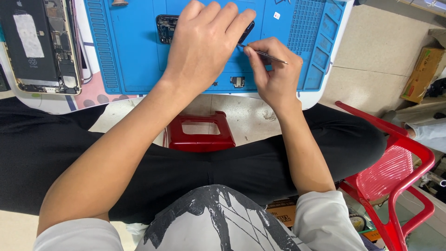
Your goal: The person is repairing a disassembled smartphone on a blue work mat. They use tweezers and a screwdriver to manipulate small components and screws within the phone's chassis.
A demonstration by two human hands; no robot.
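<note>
Head view shows an opened phone (44,46) with bare circuitry lying well left of the hands. Left hand (204,44) presses palm-down, fingers curled over a dark phone frame (166,28) on the blue mat (130,60). Right hand (274,69) pinches slim metal tweezers (265,55), tip touching the frame's edge by the left fingertips.

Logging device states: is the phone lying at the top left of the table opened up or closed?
Opened up. The gold-edged phone lies with its cover off, the black battery and circuit boards exposed.
</note>
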